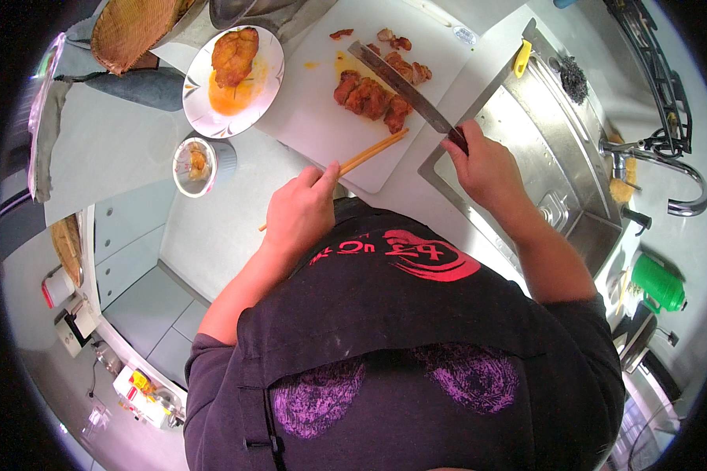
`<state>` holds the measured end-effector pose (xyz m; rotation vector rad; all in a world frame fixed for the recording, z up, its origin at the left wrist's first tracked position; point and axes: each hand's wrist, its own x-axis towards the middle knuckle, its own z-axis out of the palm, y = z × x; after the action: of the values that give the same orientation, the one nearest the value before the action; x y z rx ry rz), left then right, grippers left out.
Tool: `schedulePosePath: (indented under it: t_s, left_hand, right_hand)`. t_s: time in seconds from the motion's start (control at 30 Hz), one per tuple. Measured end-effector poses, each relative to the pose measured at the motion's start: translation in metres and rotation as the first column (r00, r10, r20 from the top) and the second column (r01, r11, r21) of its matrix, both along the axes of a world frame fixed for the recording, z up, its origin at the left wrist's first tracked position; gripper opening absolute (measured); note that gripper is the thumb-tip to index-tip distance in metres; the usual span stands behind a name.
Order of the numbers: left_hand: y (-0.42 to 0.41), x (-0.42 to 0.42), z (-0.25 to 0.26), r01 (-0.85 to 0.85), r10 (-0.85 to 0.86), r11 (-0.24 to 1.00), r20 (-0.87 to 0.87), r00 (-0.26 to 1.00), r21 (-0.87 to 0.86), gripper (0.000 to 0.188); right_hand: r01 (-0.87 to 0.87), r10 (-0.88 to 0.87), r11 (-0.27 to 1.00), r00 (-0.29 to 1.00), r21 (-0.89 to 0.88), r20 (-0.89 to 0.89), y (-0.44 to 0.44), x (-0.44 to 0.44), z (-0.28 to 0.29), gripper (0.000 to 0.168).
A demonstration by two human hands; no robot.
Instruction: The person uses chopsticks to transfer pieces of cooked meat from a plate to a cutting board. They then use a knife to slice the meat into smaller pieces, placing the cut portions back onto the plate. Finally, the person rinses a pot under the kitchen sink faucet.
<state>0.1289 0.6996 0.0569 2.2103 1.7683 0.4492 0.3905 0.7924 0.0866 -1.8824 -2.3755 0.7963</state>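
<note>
In my right hand (484,165) is the dark handle of a long kitchen knife (403,88). Its blade slants up and left over a white cutting board (306,112), between two groups of meat. On the near side of the blade lies a row of browned, cut meat pieces (365,97); smaller cut pieces (409,68) are on the far side. My left hand (303,203) grips a pair of wooden chopsticks (374,152), whose tips point at the near end of the row. A whole browned piece of meat (235,56) rests in orange juices on a white plate (271,88) left of the board.
Below the plate stands a paper cup (213,171) with food scraps inside. A steel sink (506,129) with a curved faucet (683,171) adjoins the board on the right. A yellow-handled tool (523,59) lies at the sink's edge. A woven basket (132,29) is at upper left.
</note>
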Motion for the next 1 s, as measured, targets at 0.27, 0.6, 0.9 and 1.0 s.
schedulePosePath:
  t_s: [0.27, 0.6, 0.9, 1.0]
  left_hand:
    - [0.015, 0.006, -0.004, -0.01, 0.009, 1.0, 0.032, 0.999, 0.016, 0.037]
    - [-0.001, -0.003, 0.02, -0.033, 0.034, 0.999, 0.032, 0.999, -0.038, 0.029]
    - [0.001, 0.002, 0.018, -0.077, 0.08, 0.995, 0.05, 0.996, -0.06, 0.023]
    - [0.004, 0.003, 0.017, -0.081, 0.083, 0.992, 0.026, 0.996, -0.092, 0.022]
  right_hand:
    - [0.03, -0.029, 0.999, 0.999, -0.036, 0.034, -0.009, 0.014, 0.0, 0.033]
    - [0.027, -0.02, 0.998, 0.993, -0.061, 0.116, -0.022, 0.037, 0.019, 0.031]
    - [-0.049, 0.057, 0.997, 0.988, -0.059, 0.14, -0.04, 0.058, 0.024, 0.029]
    - [-0.062, 0.075, 0.995, 0.979, -0.078, 0.189, -0.038, 0.051, 0.026, 0.029]
